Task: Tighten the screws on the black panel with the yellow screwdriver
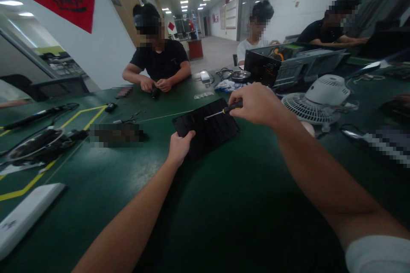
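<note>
A flat black rectangular panel (213, 130) with ridges or compartments lies tilted above the green table. My left hand (182, 147) grips its near left edge, thumb on top. My right hand (253, 102) holds a screwdriver (228, 108) with a black and yellow handle. The screwdriver's shaft points left, and its tip is over the panel; whether it touches the surface I cannot tell.
The green table (137, 204) bears a white fan part (325, 94) and an open computer case (288, 66) at right, a white box (28, 213) and cables at left. Across it, a person (160, 62) handles a small black object. Two more people sit behind.
</note>
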`<state>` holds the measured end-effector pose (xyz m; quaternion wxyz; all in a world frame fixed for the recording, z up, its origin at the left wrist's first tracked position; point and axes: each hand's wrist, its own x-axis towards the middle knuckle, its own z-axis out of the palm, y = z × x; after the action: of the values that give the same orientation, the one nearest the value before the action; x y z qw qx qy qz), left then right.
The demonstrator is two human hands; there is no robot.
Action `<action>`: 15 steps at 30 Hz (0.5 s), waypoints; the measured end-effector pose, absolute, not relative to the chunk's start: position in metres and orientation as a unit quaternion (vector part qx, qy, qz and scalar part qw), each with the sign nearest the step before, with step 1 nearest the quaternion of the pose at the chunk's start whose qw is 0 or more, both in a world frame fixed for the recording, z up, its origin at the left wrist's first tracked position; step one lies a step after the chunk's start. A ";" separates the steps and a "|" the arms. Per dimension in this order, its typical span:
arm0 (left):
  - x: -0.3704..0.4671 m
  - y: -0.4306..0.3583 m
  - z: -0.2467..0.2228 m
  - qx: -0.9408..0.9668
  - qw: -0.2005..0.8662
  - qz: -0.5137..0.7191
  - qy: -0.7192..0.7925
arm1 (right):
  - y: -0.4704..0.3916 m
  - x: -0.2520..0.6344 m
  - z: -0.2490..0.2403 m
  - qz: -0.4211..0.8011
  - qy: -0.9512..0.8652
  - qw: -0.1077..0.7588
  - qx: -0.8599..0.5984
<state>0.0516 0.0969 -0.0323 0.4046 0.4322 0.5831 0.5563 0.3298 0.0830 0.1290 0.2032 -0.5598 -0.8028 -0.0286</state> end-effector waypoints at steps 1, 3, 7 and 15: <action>0.051 0.097 -0.032 0.432 0.405 0.557 0.582 | 0.083 0.330 0.129 -0.030 -0.803 0.202 -0.561; 0.051 0.097 -0.032 0.429 0.408 0.557 0.583 | 0.084 0.330 0.128 -0.031 -0.804 0.200 -0.559; 0.050 0.098 -0.033 0.427 0.406 0.553 0.589 | 0.085 0.330 0.127 -0.031 -0.805 0.197 -0.559; 0.049 0.098 -0.033 0.434 0.397 0.553 0.591 | 0.081 0.328 0.128 -0.037 -0.799 0.183 -0.572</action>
<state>0.0495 0.0982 -0.0334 0.3971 0.4337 0.5906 0.5526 0.3277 0.0812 0.1284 0.1834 -0.5721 -0.7986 -0.0368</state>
